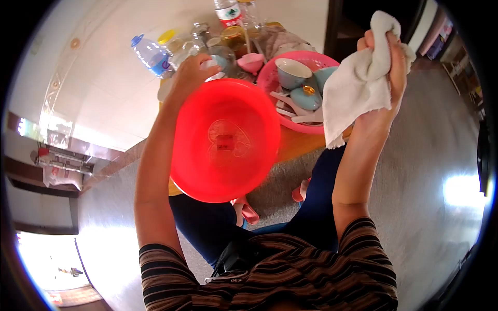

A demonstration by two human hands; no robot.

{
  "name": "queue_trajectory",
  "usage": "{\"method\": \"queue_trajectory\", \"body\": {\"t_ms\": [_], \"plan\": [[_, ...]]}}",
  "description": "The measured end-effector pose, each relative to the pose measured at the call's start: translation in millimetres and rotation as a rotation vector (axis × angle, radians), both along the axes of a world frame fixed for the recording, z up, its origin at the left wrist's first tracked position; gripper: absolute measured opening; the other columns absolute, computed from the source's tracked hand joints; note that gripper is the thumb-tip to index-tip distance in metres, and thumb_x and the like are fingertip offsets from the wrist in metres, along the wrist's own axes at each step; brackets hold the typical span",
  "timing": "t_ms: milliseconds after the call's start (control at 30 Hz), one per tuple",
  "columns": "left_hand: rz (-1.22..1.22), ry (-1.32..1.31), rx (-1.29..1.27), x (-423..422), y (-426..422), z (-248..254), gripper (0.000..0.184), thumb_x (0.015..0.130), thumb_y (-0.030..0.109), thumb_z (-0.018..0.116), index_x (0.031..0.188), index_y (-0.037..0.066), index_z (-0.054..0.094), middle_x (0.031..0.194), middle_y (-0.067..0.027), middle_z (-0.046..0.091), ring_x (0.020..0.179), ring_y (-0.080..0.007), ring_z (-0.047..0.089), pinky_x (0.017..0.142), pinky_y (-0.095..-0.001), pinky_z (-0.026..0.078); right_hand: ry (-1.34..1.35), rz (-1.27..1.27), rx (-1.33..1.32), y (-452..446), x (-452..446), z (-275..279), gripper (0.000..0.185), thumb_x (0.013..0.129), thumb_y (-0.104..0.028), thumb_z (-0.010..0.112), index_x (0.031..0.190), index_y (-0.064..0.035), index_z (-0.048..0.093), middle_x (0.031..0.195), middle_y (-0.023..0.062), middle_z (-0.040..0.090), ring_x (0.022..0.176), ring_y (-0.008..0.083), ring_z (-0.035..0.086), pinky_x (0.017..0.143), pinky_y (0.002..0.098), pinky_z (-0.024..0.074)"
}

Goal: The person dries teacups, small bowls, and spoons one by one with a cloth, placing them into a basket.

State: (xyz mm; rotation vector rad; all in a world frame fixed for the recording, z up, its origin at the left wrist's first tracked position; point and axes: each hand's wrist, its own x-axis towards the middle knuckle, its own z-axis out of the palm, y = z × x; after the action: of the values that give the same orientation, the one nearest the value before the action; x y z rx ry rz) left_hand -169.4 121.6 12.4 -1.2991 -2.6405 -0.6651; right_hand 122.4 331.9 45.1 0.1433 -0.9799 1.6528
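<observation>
My right hand (397, 65) is raised on the right, its fingers closed round a white cloth (355, 88) that hangs down. On the far side of a red basin (228, 171), my left hand (191, 72) is curled at a small whitish item (211, 64), too unclear to name. The left forearm passes along the basin's left rim. Right of the basin, a pink colander (268, 78) holds a pale bowl (293, 72), a light blue lidded dish (306, 97) with a gold knob, and several white spoons (290, 104).
Along the wall stand a blue-capped plastic bottle (150, 54), a red-labelled bottle (229, 14), glass jars (223, 51) and a small pink bowl (251, 62). The wooden table's edge (301, 142) shows below the colander. My legs (324, 179) are close beneath the basin.
</observation>
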Motion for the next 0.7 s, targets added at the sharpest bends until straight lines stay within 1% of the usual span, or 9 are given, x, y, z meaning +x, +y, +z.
{"method": "queue_trajectory", "body": {"t_ms": [100, 267, 367, 433, 567, 600, 633, 667, 700], "plan": [[0.021, -0.046, -0.214, -15.6, 16.5, -2.2, 0.056, 0.077, 0.044, 0.071, 0.116, 0.003, 0.064, 0.111, -0.0206, 0.066, 0.102, -0.0315, 0.064, 0.088, -0.0395, 0.048, 0.087, 0.027, -0.087, 11.8, 21.4, 3.1, 0.026, 0.092, -0.026, 0.063, 0.103, -0.0043, 0.056, 0.091, 0.0078, 0.058, 0.088, 0.0117, 0.054, 0.067, 0.0181, 0.0438], [0.013, -0.037, -0.448, -37.2, 27.4, -15.8, 0.058, 0.075, 0.051, 0.07, 0.111, 0.006, 0.066, 0.107, -0.0174, 0.068, 0.101, -0.0306, 0.064, 0.087, -0.0388, 0.048, 0.137, -0.279, -0.117, 27.9, 40.8, 14.0, 0.025, 0.093, -0.027, 0.061, 0.101, -0.0052, 0.053, 0.076, 0.0069, 0.058, 0.063, 0.0138, 0.056, 0.052, 0.0226, 0.0461], [0.016, -0.032, -0.501, -49.9, 28.9, -26.1, 0.057, 0.074, 0.052, 0.069, 0.111, 0.008, 0.067, 0.107, -0.0149, 0.068, 0.101, -0.0301, 0.064, 0.087, -0.0392, 0.048, 0.39, 0.256, -0.482, 111.9, 65.6, -25.0, 0.021, 0.094, -0.027, 0.06, 0.095, -0.0068, 0.054, 0.071, 0.0057, 0.056, 0.055, 0.0143, 0.056, 0.046, 0.0249, 0.0453], [0.089, -0.084, -0.484, -53.7, 30.0, -29.2, 0.057, 0.075, 0.053, 0.068, 0.111, 0.009, 0.067, 0.106, -0.0146, 0.069, 0.102, -0.0302, 0.064, 0.087, -0.0397, 0.048, -0.049, -0.226, -0.077, 66.3, 60.4, 7.7, 0.019, 0.094, -0.024, 0.059, 0.092, -0.006, 0.054, 0.071, 0.0057, 0.056, 0.054, 0.0143, 0.055, 0.045, 0.0252, 0.0452], [0.17, -0.062, -0.522, -12.1, 36.0, -8.7, 0.057, 0.079, 0.051, 0.069, 0.115, 0.007, 0.066, 0.111, -0.0166, 0.067, 0.1, -0.0309, 0.065, 0.086, -0.0401, 0.049, 0.123, -0.306, -0.121, 42.6, 38.9, 8.1, 0.019, 0.095, -0.023, 0.058, 0.092, -0.0037, 0.056, 0.071, 0.0054, 0.056, 0.056, 0.0138, 0.056, 0.047, 0.0246, 0.0457], [0.128, 0.138, -0.411, -6.3, 36.6, -9.0, 0.051, 0.081, 0.049, 0.068, 0.112, 0.009, 0.066, 0.109, -0.0139, 0.067, 0.097, -0.0288, 0.065, 0.083, -0.0392, 0.05, 0.081, -0.665, 0.033, 47.1, 27.4, 0.0, 0.02, 0.095, -0.022, 0.058, 0.093, -0.0028, 0.056, 0.071, 0.0053, 0.056, 0.057, 0.0139, 0.056, 0.047, 0.0243, 0.0459], [0.084, 0.333, -0.298, 2.7, 38.9, -8.2, 0.045, 0.083, 0.046, 0.067, 0.11, 0.01, 0.067, 0.107, -0.0112, 0.067, 0.095, -0.0267, 0.066, 0.08, -0.0383, 0.051, 0.053, -0.839, 0.119, 52.3, 25.3, -4.5, 0.02, 0.095, -0.022, 0.058, 0.094, -0.0023, 0.057, 0.071, 0.0053, 0.056, 0.057, 0.0139, 0.056, 0.048, 0.0241, 0.046], [0.083, 0.334, -0.3, 11.9, 44.0, -8.1, 0.045, 0.083, 0.046, 0.067, 0.11, 0.01, 0.067, 0.107, -0.0112, 0.067, 0.095, -0.0267, 0.066, 0.08, -0.0383, 0.051, 0.03, -1.021, 0.189, 57.5, 23.2, -9.0, 0.02, 0.095, -0.022, 0.058, 0.094, -0.0018, 0.057, 0.071, 0.0052, 0.056, 0.057, 0.014, 0.056, 0.048, 0.024, 0.046], [-0.018, 0.317, -0.177, 28.2, 52.8, -4.3, 0.037, 0.085, 0.042, 0.067, 0.107, 0.012, 0.068, 0.104, -0.0077, 0.067, 0.093, -0.0244, 0.066, 0.077, -0.037, 0.051, 0.096, -0.66, 0.1, 66.3, 30.3, -13.7, 0.02, 0.095, -0.022, 0.057, 0.095, -0.0019, 0.058, 0.071, 0.005, 0.056, 0.058, 0.0133, 0.056, 0.049, 0.0232, 0.046]]}}
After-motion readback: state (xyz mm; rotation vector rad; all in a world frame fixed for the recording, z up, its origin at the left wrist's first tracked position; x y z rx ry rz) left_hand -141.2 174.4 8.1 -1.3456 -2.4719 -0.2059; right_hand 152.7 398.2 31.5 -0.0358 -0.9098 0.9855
